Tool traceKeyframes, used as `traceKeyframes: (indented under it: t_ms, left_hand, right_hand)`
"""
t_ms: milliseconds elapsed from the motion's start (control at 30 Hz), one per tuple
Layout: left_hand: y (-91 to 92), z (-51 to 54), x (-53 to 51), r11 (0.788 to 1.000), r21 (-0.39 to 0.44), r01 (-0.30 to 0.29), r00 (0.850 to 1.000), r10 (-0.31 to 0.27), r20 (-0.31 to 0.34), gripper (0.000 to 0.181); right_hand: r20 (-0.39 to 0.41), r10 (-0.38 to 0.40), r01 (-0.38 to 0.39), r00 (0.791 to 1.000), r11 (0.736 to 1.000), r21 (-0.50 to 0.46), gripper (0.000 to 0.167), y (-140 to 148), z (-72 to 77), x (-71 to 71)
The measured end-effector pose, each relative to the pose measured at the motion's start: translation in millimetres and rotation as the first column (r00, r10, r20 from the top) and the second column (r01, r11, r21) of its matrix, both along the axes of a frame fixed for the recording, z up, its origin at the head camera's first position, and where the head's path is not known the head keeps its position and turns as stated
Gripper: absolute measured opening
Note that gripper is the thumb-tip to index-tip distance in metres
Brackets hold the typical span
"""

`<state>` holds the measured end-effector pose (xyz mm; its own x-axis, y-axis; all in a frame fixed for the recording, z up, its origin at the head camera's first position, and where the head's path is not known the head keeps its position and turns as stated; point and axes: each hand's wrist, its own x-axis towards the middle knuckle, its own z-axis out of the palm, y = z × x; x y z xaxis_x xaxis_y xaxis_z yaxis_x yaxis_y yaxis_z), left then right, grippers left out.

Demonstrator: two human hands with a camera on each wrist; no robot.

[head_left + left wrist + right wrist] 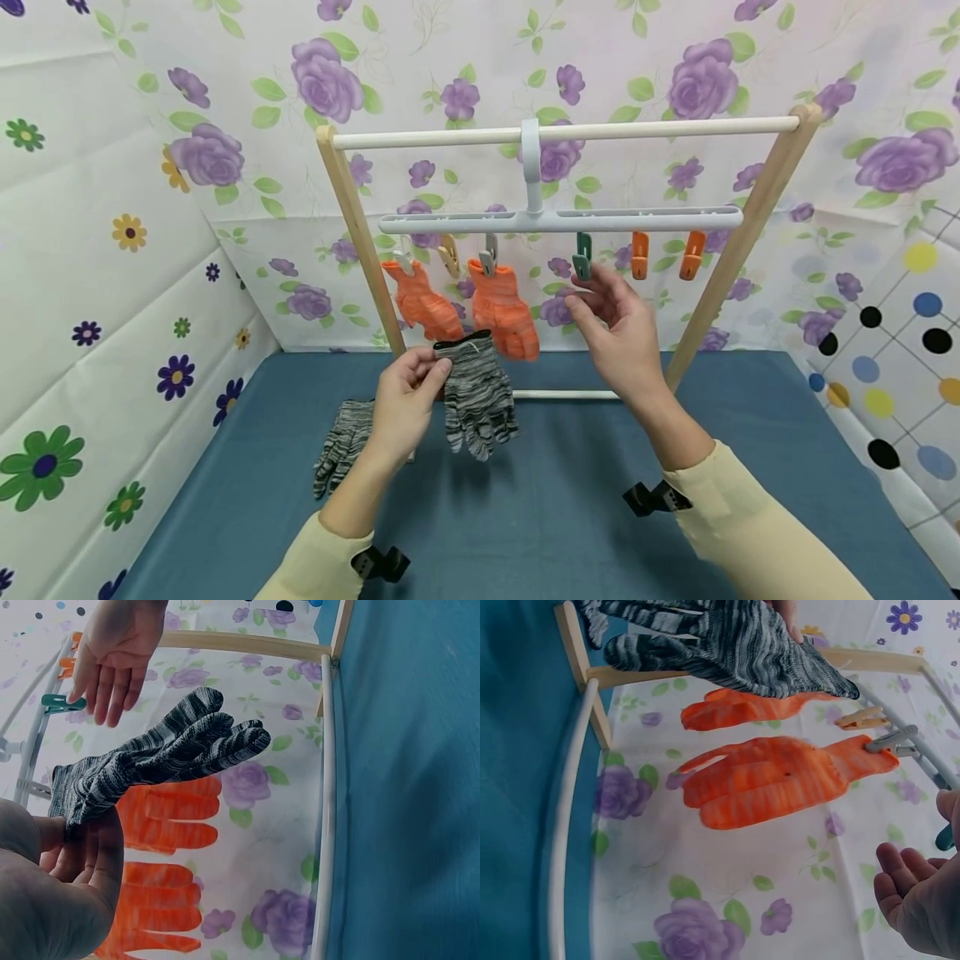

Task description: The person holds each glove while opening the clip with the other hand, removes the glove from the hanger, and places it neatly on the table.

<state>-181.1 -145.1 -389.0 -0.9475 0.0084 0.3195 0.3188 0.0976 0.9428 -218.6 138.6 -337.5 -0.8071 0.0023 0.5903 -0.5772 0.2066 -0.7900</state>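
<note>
My left hand [408, 396] pinches a grey-and-black striped knit glove [480, 396] by its dark cuff edge, and the glove's fingers hang down. In the left wrist view, the held glove [150, 761] stretches out from between thumb and fingers. My right hand [618, 329] is at the green clothespin [582, 256], thumb and fingers apart; whether it touches the clip I cannot tell. Two orange gloves, a left one [427, 304] and a right one [504, 312], hang from clips on the white hanger [630, 220]. A second grey glove [345, 446] lies on the table, partly behind my left forearm.
The hanger hooks over the top bar [435, 137] of a wooden rack. A yellow clothespin [449, 255] hangs between the orange gloves. Two orange clothespins, one [640, 255] nearer and one [692, 255] farther right, hang beyond the green one. A blue cloth [555, 517] covers the table.
</note>
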Motion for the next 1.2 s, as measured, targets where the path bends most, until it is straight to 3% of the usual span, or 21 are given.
traceKeyframes:
  t_ms: [200,433,933,1200]
  left_hand:
    - [-7.9,-4.7,0.0,1.0,-0.016,-0.009,1.0,0.009,-0.004,0.012]
    - [-15.5,-8.8,0.3,0.998,-0.054,-0.01,1.0,0.009,-0.009,0.015]
    - [-32.1,-19.5,-1.1,0.993,-0.114,-0.017,0.996,0.028,0.09,0.02]
    - [-38.9,-29.8,-2.8,0.982,-0.186,-0.025,0.989,0.052,0.141,0.021]
  right_hand:
    - [0.031,-0.01,0.009,0.999,0.999,0.052,0.055,8,-10.8,7.9]
    - [0.005,-0.056,0.054,0.998,0.983,0.177,0.057,17,-25.9,18.6]
    - [-0.042,-0.084,0.094,0.996,0.914,0.396,0.057,37,-51.7,44.0]
    - [-0.04,-0.088,0.096,0.995,0.895,0.436,0.059,45,-60.9,52.7]
